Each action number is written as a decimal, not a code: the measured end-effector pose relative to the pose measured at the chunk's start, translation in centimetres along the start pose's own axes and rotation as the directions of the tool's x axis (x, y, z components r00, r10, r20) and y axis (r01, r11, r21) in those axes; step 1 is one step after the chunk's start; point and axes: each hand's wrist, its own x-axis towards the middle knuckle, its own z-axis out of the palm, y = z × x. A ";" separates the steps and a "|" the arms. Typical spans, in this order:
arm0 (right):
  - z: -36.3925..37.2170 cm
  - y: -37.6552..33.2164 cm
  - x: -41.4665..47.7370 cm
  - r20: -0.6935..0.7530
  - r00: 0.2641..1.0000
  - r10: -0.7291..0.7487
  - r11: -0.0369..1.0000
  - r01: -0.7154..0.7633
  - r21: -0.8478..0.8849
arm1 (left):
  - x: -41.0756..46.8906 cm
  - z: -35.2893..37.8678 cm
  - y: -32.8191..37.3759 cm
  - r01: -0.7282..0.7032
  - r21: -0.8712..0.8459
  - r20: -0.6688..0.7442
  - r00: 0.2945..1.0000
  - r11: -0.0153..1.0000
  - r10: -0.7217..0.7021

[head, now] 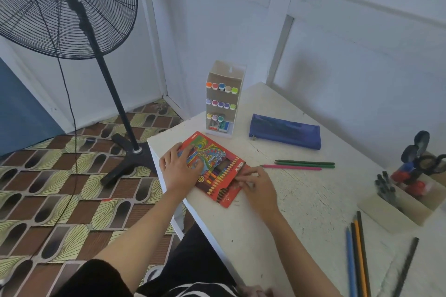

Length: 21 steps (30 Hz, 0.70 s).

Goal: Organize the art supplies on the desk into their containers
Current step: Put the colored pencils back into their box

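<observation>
A red colour-pencil box (212,166) lies flat near the desk's left edge, with rows of pencils showing through its window. My left hand (179,167) rests on the box's left part with fingers spread. My right hand (255,184) has its fingertips curled at the box's right edge, pinching what looks like a pencil or the flap there. Three loose pencils, two green and one pink (301,165), lie just right of the box. Several more pencils (359,255) lie at the near right.
A white marker rack (223,101) stands at the desk's far corner. A blue zip pouch (284,131) lies behind the loose pencils. A cardboard holder (398,207) with pens and a toy figure stands at the right. A black standing fan (60,5) is on the floor, left.
</observation>
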 end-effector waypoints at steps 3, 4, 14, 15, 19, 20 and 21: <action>-1.9 0.9 0.6 -0.146 0.989 0.012 0.999 -0.017 -0.029 | -0.1 -0.1 0.1 0.003 0.003 0.007 1.000 1.000 -0.003; -2.5 1.1 0.8 -0.171 0.985 0.017 0.995 -0.035 -0.098 | -0.1 -0.1 0.1 0.004 0.004 0.010 1.000 1.000 -0.004; -4.8 2.8 1.9 -0.147 0.989 -0.025 0.927 -0.033 -0.374 | 0.0 -0.1 0.1 0.016 0.002 0.022 1.000 1.000 -0.016; -4.7 2.7 1.6 -0.151 0.986 -0.072 0.925 0.009 -0.381 | 0.0 -0.1 0.1 0.013 0.005 0.022 1.000 1.000 -0.013; -4.5 1.9 0.0 -0.276 0.934 -0.227 0.942 0.139 -0.305 | 0.0 -0.1 0.1 0.011 0.003 0.024 1.000 1.000 -0.011; -4.7 1.5 -0.3 -0.318 0.922 -0.219 0.959 0.145 -0.242 | 0.1 0.0 0.1 0.013 0.004 0.023 1.000 1.000 -0.013; -5.1 1.2 -0.5 -0.359 0.910 -0.207 0.973 0.155 -0.168 | 0.1 0.0 0.1 0.013 0.002 0.020 1.000 1.000 -0.013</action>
